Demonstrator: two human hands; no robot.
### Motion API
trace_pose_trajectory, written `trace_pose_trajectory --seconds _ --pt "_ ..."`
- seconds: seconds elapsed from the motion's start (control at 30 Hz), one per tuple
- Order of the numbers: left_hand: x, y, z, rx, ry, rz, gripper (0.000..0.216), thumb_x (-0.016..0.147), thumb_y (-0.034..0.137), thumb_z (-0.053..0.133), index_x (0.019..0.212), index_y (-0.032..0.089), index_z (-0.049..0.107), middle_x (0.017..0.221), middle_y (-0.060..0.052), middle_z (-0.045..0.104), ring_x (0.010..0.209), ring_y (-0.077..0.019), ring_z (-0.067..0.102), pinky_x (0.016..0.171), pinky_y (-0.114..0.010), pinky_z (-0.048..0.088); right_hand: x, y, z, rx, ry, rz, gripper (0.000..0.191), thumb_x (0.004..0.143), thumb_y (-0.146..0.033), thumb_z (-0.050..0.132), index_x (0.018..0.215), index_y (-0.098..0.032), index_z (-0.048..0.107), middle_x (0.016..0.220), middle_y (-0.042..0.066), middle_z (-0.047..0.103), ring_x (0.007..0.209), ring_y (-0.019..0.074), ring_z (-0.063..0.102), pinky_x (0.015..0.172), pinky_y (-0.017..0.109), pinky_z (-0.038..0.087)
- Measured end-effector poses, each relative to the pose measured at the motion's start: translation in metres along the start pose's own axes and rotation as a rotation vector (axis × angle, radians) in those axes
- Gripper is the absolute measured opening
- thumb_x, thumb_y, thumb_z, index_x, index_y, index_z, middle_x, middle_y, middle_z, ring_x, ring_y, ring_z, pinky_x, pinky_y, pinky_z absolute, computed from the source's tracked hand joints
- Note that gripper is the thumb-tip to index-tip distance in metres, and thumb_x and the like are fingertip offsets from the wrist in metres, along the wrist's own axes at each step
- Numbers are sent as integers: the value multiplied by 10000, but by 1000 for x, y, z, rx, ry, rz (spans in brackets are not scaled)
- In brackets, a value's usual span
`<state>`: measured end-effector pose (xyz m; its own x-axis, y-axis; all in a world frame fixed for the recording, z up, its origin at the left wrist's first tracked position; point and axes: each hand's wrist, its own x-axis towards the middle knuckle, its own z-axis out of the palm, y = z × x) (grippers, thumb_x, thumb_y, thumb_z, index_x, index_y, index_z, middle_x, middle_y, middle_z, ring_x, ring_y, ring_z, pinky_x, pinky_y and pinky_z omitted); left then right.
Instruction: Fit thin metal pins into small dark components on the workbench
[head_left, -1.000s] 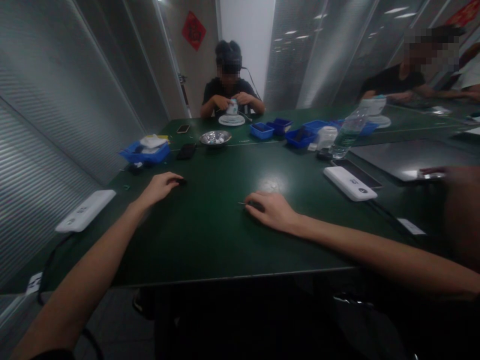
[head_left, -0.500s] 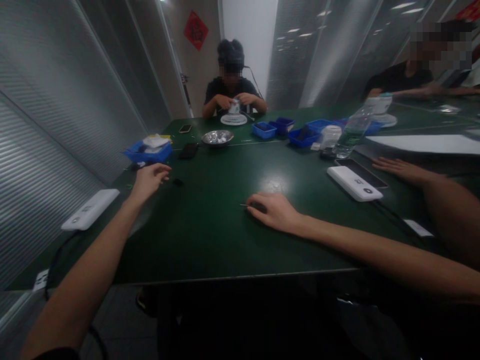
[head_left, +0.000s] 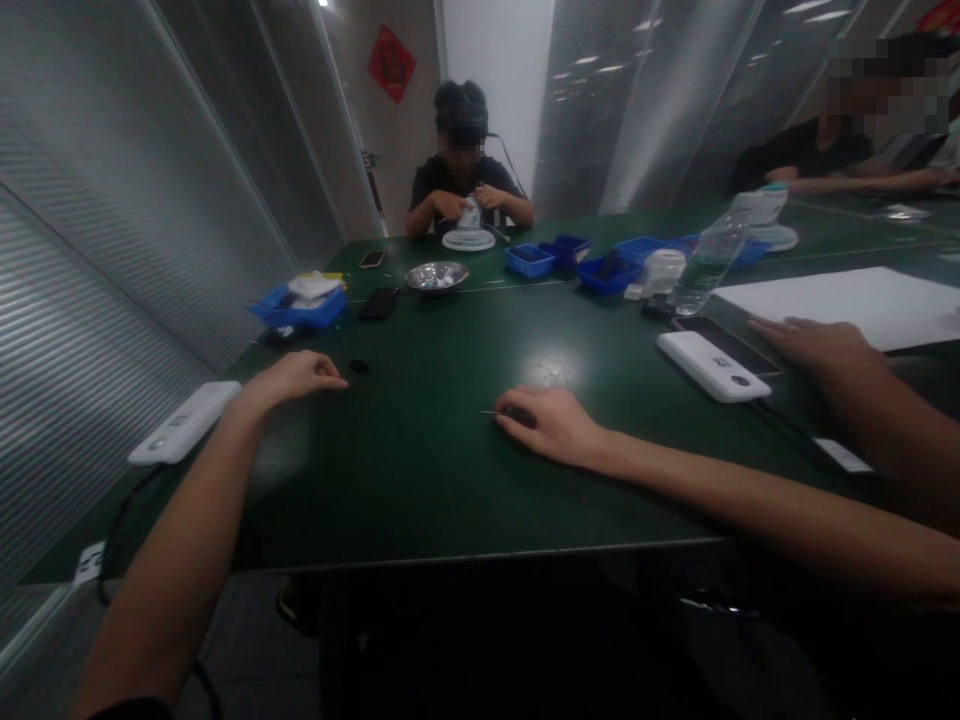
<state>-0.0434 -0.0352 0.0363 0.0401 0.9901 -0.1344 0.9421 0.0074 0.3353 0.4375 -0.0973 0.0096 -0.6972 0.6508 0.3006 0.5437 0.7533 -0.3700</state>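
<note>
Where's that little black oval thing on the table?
In the head view, the little black oval thing lies on the green table, left of centre, just beyond the left hand and nearer than the metal bowl.

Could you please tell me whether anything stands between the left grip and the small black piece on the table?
Nothing visible does: only green table lies between the left grip and the black piece. The right grip, holding a thin rod, is off to the right.
</note>
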Motion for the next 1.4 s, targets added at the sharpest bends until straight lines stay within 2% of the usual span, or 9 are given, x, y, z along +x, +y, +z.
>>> trace_pose_trajectory --seconds 0.17,0.3,0.43,0.57,0.67,0.73,0.87,1.1,1.4 --pt "4 -1 3 -14 -105 -5 346 596 545 798 795 263 814 840 -54 778 743 -246 713 616 -266 515 0 2 2 -13 8 -2 234 1013 -353 561 1146 -203 682 999 51 711 755 153 616 679 280 414" --pt "1 0 0 -74 -33 -4 365 643 559 778 838 253 813 866 -56 779 786 -245 724 649 -267 538 0 3 4 -7 9 -10 226 1009 -356 571 1137 -204 679 981 41 705 759 150 612 679 275 406" --pt "-3 3 0 -224 28 -23 439 693 523 754 989 201 784 898 -74 778 757 -235 736 648 -284 566 -1 3 3 -1 4 -7 230 1014 -358 563 1136 -203 681 989 42 705 746 144 605 674 272 400" --pt "-1 2 3 -338 148 -21 550 682 503 777 1115 165 752 1038 -99 780 890 -255 750 825 -342 601 -1 2 1 7 -1 -2 226 1010 -353 568 1133 -202 682 987 44 708 744 145 608 671 272 403" --pt "2 0 5 -314 188 35 594 706 540 778 1164 162 754 1127 -110 769 1042 -284 722 980 -375 557 0 1 0 7 -4 4 225 1007 -348 570 1136 -201 681 978 44 710 747 149 613 673 275 409" --pt "3 -1 7 -265 194 81 577 748 554 756 1185 178 758 1162 -102 761 1075 -287 709 1013 -372 534 0 1 -1 16 -16 6 229 1006 -346 570 1143 -201 683 987 50 713 760 154 620 679 277 418" --pt "5 2 14 -185 225 172 528 828 585 679 1202 223 765 1218 -84 741 1097 -284 695 1012 -374 520 0 0 -1 24 -21 4 238 1005 -345 564 1143 -193 686 1002 61 713 763 154 620 676 277 425" --pt "8 8 21 -154 214 285 575 823 693 640 1132 227 775 1292 -97 697 1205 -307 629 1063 -415 477 0 1 1 16 -5 -6 238 1010 -356 559 1135 -198 686 1000 50 714 747 149 616 679 279 420" --pt "6 1 18 -161 180 225 576 816 673 660 1171 233 772 1237 -97 725 1120 -300 670 981 -391 523 -1 1 1 2 -7 -5 216 1003 -342 570 1129 -205 680 1011 48 718 773 157 631 682 277 417"
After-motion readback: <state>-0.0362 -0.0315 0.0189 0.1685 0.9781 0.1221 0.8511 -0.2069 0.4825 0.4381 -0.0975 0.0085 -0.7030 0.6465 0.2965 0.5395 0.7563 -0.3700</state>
